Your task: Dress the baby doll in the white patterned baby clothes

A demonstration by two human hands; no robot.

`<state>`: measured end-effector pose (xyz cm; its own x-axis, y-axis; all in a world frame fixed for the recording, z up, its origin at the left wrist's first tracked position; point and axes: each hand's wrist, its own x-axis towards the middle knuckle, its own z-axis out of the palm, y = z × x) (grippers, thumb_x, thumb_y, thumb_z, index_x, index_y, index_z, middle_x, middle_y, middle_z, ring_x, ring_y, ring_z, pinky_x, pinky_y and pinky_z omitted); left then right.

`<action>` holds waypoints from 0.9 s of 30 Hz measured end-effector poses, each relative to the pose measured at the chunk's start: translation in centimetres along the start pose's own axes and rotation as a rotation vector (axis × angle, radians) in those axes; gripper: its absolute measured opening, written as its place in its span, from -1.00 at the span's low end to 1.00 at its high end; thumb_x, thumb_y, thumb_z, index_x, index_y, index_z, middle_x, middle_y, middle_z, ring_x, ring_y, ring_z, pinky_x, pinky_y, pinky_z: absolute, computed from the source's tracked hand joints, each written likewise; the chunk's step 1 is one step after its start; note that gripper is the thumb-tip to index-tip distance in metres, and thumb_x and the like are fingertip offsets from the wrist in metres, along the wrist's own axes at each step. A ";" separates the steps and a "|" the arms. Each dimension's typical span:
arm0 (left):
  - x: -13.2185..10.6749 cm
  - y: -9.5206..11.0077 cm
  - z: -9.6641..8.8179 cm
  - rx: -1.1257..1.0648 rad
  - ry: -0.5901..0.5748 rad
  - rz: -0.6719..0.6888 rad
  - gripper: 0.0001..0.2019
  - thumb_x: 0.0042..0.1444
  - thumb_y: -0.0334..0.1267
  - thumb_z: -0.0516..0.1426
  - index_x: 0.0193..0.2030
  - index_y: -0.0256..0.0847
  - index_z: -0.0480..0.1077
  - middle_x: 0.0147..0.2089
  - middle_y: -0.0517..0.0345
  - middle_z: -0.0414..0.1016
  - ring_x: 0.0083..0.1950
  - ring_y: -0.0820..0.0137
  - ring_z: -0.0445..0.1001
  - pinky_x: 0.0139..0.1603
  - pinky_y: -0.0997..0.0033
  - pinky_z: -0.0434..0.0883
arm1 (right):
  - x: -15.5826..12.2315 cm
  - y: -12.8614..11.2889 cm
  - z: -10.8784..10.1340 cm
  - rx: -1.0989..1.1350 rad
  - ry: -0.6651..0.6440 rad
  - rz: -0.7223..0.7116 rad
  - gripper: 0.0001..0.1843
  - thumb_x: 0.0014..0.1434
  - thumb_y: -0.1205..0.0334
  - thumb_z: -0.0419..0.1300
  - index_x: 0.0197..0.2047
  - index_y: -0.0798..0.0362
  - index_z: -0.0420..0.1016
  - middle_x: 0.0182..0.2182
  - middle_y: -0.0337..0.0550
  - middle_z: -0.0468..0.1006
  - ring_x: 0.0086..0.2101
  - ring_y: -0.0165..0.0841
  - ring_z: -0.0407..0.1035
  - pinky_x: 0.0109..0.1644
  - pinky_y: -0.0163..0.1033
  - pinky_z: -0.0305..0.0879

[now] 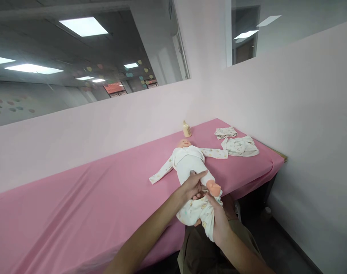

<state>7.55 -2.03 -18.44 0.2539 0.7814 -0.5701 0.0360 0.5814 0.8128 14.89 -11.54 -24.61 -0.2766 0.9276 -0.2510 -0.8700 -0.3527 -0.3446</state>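
A baby doll (187, 163) lies on its back near the front edge of the pink-covered table, its head toward the wall. It wears a white top whose long patterned sleeves (164, 171) stretch out to both sides. One bare foot (213, 187) points toward me. My left hand (194, 185) is closed around the doll's lower leg, thumb lying over the white cloth and fingers curled beneath. My right hand (218, 215) grips white patterned baby pants (194, 211) just below that foot. The pants hang bunched over the table edge, and a bit of the other foot shows under them.
A cream pump bottle (187, 129) stands beyond the doll's head. Folded patterned cloth (225, 132) and a crumpled patterned garment (240, 146) lie at the right end of the pink sheet (105, 190). Walls with windows border the table behind and to the right.
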 end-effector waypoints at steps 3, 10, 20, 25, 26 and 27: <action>0.1 -0.5 -0.1 0.039 0.025 -0.021 -0.43 0.10 -0.03 0.17 0.10 -0.12 -0.07 -0.57 0.33 0.32 -0.73 0.47 0.21 -0.78 0.60 0.03 | 0.3 -0.7 -0.6 -0.040 0.046 -0.014 -0.69 -0.01 0.01 0.34 -0.26 0.01 0.48 -0.41 -0.12 0.58 -0.39 -0.19 0.51 -0.46 -0.16 0.41; 1.4 -1.0 -0.1 -0.041 0.187 0.183 -0.24 -0.06 -0.32 0.28 0.23 -0.15 -0.03 -0.10 0.06 0.37 -0.41 0.49 0.42 -0.45 0.51 0.41 | -2.1 -2.9 -1.3 -0.059 0.098 -0.053 -0.67 0.05 0.07 0.30 -0.13 0.00 0.49 -0.43 -0.14 0.59 -0.39 -0.22 0.52 -0.40 -0.17 0.46; 2.3 -2.1 0.4 0.191 0.269 0.141 0.08 -0.05 -0.18 0.26 0.43 -0.03 -0.42 0.42 -0.22 -0.14 -0.03 0.21 0.44 -0.43 0.47 0.42 | -3.7 -3.4 -0.3 -0.039 0.123 -0.038 -0.65 0.02 0.13 0.34 -0.10 -0.02 0.48 -0.32 -0.14 0.62 -0.29 -0.21 0.53 -0.31 -0.17 0.48; 2.0 -2.5 0.5 0.259 0.297 0.198 0.04 0.00 -0.19 0.23 0.44 -0.13 -0.41 0.43 -0.23 -0.13 0.20 0.13 0.33 -0.19 0.42 0.47 | -3.5 -4.4 0.9 -0.045 0.176 -0.064 -0.63 -0.04 0.23 0.36 -0.12 -0.03 0.46 -0.22 -0.18 0.63 -0.27 -0.26 0.53 -0.31 -0.24 0.48; 1.9 -2.5 0.6 0.295 0.308 0.227 0.02 0.00 -0.20 0.23 0.44 -0.17 -0.37 0.45 -0.21 -0.17 0.30 0.12 0.22 -0.03 0.39 0.44 | -3.4 -4.5 1.1 -0.057 0.195 -0.037 -0.63 -0.05 0.25 0.36 -0.12 -0.03 0.46 -0.23 -0.18 0.63 -0.27 -0.26 0.54 -0.32 -0.25 0.48; 1.8 -2.6 0.7 0.339 0.324 0.260 0.00 0.00 -0.20 0.24 0.44 -0.20 -0.32 0.47 -0.19 -0.21 0.39 0.12 0.09 0.15 0.37 0.36 | -3.3 -4.5 1.2 -0.077 0.211 -0.007 -0.63 -0.06 0.26 0.36 -0.13 -0.02 0.46 -0.25 -0.17 0.63 -0.28 -0.26 0.54 -0.33 -0.25 0.48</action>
<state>8.61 -2.26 -21.47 -0.0136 0.9510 -0.3088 0.3353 0.2953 0.8946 19.27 -12.84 -21.16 -0.1723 0.8864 -0.4296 -0.8356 -0.3625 -0.4128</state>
